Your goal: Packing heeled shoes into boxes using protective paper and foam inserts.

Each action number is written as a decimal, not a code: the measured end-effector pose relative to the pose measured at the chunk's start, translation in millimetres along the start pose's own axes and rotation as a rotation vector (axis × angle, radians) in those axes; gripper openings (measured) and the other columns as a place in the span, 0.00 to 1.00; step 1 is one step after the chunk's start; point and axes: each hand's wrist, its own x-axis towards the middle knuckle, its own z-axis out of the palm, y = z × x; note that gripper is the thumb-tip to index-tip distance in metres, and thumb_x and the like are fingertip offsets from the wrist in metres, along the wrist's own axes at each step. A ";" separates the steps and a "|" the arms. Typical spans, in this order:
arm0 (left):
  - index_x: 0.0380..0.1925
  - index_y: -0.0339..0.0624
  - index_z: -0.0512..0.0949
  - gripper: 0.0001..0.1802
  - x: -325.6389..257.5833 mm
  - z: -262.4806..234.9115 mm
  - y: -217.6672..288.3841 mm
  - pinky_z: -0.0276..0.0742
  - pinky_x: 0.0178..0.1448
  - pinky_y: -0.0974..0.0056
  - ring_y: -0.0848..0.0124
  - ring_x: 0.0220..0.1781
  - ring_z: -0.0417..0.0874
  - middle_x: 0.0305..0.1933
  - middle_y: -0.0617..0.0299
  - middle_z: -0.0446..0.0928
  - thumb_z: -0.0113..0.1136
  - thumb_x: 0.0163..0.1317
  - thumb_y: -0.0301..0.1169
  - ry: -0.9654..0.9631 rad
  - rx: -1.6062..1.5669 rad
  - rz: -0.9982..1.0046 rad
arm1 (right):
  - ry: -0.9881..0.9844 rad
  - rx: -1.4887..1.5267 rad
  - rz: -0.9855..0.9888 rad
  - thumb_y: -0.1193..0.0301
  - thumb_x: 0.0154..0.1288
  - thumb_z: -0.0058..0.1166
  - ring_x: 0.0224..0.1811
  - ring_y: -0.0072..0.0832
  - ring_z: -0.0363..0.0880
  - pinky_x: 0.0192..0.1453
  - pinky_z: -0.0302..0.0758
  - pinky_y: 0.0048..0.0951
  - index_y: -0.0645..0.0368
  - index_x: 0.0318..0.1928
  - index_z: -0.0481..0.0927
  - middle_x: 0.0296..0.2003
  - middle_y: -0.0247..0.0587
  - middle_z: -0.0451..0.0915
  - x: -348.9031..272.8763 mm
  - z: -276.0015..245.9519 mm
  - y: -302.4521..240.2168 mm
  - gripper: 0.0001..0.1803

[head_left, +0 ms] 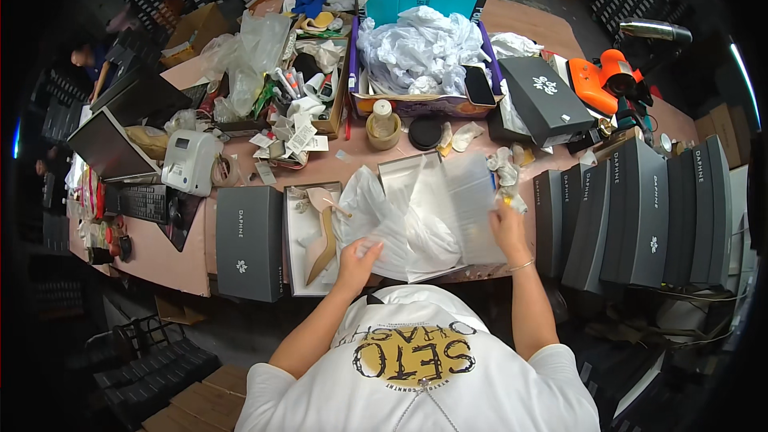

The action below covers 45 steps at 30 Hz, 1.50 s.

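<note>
A thin, translucent white sheet, like tissue or a plastic bag, spreads over the middle of the table, its near edge in the closed fingers of my left hand. Beneath it is an open box with white wrapping. My right hand is closed at the right edge of a stack of clear plastic bags; what its fingers hold is hidden. Left of the sheet, a beige high-heeled shoe lies in an open shoe box.
A closed dark grey shoe box stands at the left, near a label printer and keyboard. Several dark boxes line the right. Behind sit a carton of crumpled paper, a phone and a jar.
</note>
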 end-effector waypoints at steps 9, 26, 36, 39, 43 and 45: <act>0.42 0.32 0.76 0.13 -40.9 -12.6 -3.3 0.79 0.47 0.65 0.69 0.40 0.83 0.41 0.56 0.81 0.55 0.66 0.32 0.054 -0.431 -0.377 | 0.017 -0.101 -0.454 0.70 0.54 0.58 0.45 0.48 0.76 0.48 0.74 0.44 0.65 0.49 0.73 0.38 0.52 0.77 -20.6 89.6 -71.8 0.21; 0.51 0.34 0.74 0.17 -0.4 36.3 16.9 0.63 0.67 0.55 0.51 0.65 0.67 0.60 0.43 0.69 0.53 0.62 0.29 -0.036 0.585 0.500 | 0.005 0.885 -0.156 0.76 0.68 0.41 0.48 0.39 0.77 0.53 0.71 0.31 0.67 0.50 0.76 0.46 0.53 0.78 -7.7 91.0 -27.2 0.14; 0.52 0.35 0.72 0.22 81.0 51.1 -2.8 0.62 0.65 0.48 0.47 0.62 0.68 0.57 0.42 0.69 0.57 0.57 0.30 -0.045 0.676 0.505 | -0.113 0.260 -0.350 0.60 0.71 0.42 0.61 0.54 0.66 0.65 0.62 0.43 0.69 0.61 0.63 0.59 0.63 0.66 -20.4 123.8 -52.6 0.27; 0.47 0.34 0.75 0.20 42.6 -24.3 7.8 0.68 0.60 0.51 0.49 0.58 0.72 0.53 0.41 0.72 0.59 0.55 0.31 0.603 0.746 0.609 | -0.180 0.096 -0.388 0.59 0.69 0.45 0.58 0.54 0.68 0.63 0.64 0.44 0.71 0.59 0.65 0.57 0.64 0.68 -6.4 172.8 -27.8 0.29; 0.43 0.33 0.77 0.22 24.0 -101.7 -41.1 0.71 0.55 0.52 0.50 0.53 0.75 0.49 0.43 0.75 0.66 0.52 0.36 0.351 0.886 -0.102 | -0.121 0.222 -0.425 0.61 0.67 0.50 0.55 0.52 0.71 0.59 0.69 0.43 0.69 0.57 0.69 0.51 0.63 0.73 -11.2 114.9 -79.3 0.26; 0.42 0.33 0.77 0.23 17.1 -112.5 -48.7 0.71 0.54 0.53 0.50 0.51 0.76 0.46 0.44 0.76 0.68 0.50 0.37 0.273 0.829 -0.069 | -0.145 0.398 -0.446 0.63 0.65 0.53 0.55 0.44 0.74 0.58 0.71 0.39 0.65 0.57 0.71 0.49 0.58 0.76 -20.2 84.9 -109.3 0.24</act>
